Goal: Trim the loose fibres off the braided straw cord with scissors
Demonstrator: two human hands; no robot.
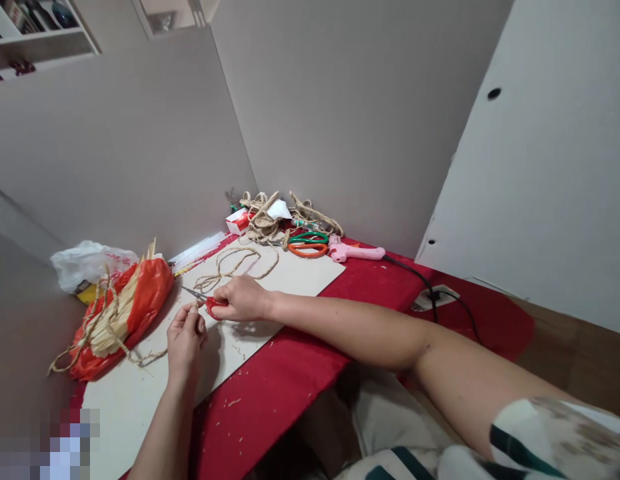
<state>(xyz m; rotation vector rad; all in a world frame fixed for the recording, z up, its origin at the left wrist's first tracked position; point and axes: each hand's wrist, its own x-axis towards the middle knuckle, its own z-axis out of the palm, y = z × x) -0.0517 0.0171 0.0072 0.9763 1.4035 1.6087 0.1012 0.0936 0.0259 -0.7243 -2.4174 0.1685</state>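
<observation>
My right hand (pixel 243 299) is closed around the red handles of a small pair of scissors (pixel 213 307), whose blades point to the left. Just below the blades, my left hand (pixel 186 330) pinches the end of a braided straw cord (pixel 153 358). That cord runs left toward a red plastic bag (pixel 153 283) holding pale dried straw (pixel 113 327). Beyond my hands, a loop of the same kind of cord (pixel 233 252) lies on the white board (pixel 310 270). Small straw clippings are scattered near the board's front edge.
At the back are a heap of cord (pixel 263 223), green-handled scissors (pixel 309 238), orange-handled scissors (pixel 307 250) and a pink glue gun (pixel 357 251) with a black cable. A white plastic bag (pixel 85 263) lies at the left. Grey panels (pixel 340 120) stand behind the red cloth (pixel 260 393).
</observation>
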